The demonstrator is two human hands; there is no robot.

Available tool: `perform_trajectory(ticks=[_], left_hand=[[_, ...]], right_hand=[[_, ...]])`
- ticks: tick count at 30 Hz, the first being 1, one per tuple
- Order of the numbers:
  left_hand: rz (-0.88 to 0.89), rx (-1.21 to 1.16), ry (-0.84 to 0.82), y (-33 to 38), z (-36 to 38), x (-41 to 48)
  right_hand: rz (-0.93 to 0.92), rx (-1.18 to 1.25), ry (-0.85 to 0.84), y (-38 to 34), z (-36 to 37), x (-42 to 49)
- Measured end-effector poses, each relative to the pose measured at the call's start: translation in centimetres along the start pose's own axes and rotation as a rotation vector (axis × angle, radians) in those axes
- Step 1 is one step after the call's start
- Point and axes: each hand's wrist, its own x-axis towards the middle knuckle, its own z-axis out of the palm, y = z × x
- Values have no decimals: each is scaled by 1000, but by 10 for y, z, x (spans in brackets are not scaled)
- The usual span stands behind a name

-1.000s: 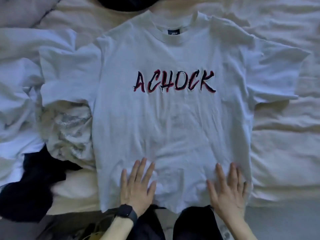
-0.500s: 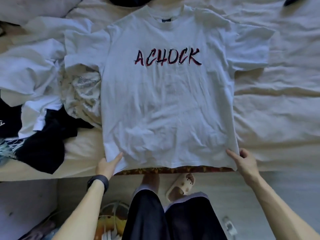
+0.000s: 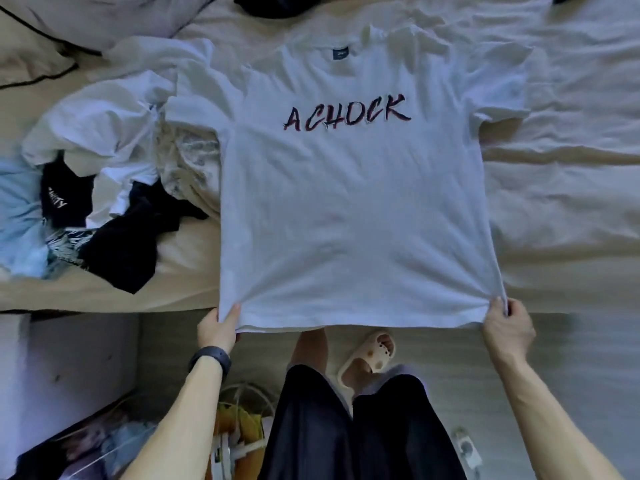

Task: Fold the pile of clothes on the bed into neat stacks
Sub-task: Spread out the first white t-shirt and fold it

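A white T-shirt [image 3: 353,209] with the word ACHOCK printed in dark red lies front up across the bed, collar far from me. Its hem is lifted off the bed's front edge and hangs over the floor. My left hand [image 3: 219,327] pinches the hem's left corner, thumb on top. My right hand [image 3: 507,323] grips the hem's right corner. The cloth is stretched taut between the two hands. An unfolded pile of clothes [image 3: 104,188], white, black and light blue, lies at the left, and the shirt's left sleeve rests on it.
The cream bedsheet [image 3: 561,209] lies wrinkled to the right of the shirt. A dark garment [image 3: 273,5] sits at the far edge. Below the bed edge are my legs, a beige slipper [image 3: 370,355], a fan [image 3: 239,424] and a white cabinet [image 3: 69,368].
My hands went from pressing flat on the shirt's lower part to taking its two hem corners. The hem has since been lifted and pulled toward me, past the bed's edge.
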Motion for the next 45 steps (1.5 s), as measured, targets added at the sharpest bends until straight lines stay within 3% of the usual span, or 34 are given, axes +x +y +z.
perform_trajectory(ticks=[3,7,9,11,16,18,21,22,25,27,28,30,32,34,41,43,45], left_hand=[[-13,202,-5,-12,10,9],[-93,422,2,-8,27,10],[-69,532,115,1,43,-1],[194,670,203,18,65,-14],[927,856,-38,91,152,4],[1065,958,-86,121,187,30],[1082,1159,-71,143,205,69],[1062,1202,-52,144,204,83],[1020,1232,19,148,190,102],[1064,1167,38,164,193,101],[1117,1109,24,179,201,100],[1226,1047,-2,217,226,103],[1201,1059,-29,256,247,115],[1115,1117,-43,275,257,136],[915,1231,-43,285,261,134],[820,1171,-27,294,278,117],[823,1101,-106,310,307,97]], right_hand=[[41,-112,-128,20,12,-5],[158,-194,-86,19,24,-5],[136,-266,-27,8,35,-13],[-68,-297,34,-12,50,-25],[-695,-436,-70,-91,127,-35],[-908,-486,-123,-125,166,-26],[-1095,-705,-214,-146,194,12],[-1034,-766,-226,-150,191,36],[-603,-814,-95,-161,164,98],[-470,-790,-34,-176,154,113],[-502,-756,-3,-187,158,111],[-738,-653,39,-216,180,99],[-1027,-637,-6,-247,211,91],[-1111,-712,-111,-270,229,104],[-612,-752,-104,-283,156,203],[-491,-502,73,-279,127,212],[-203,-128,218,-274,95,227]])
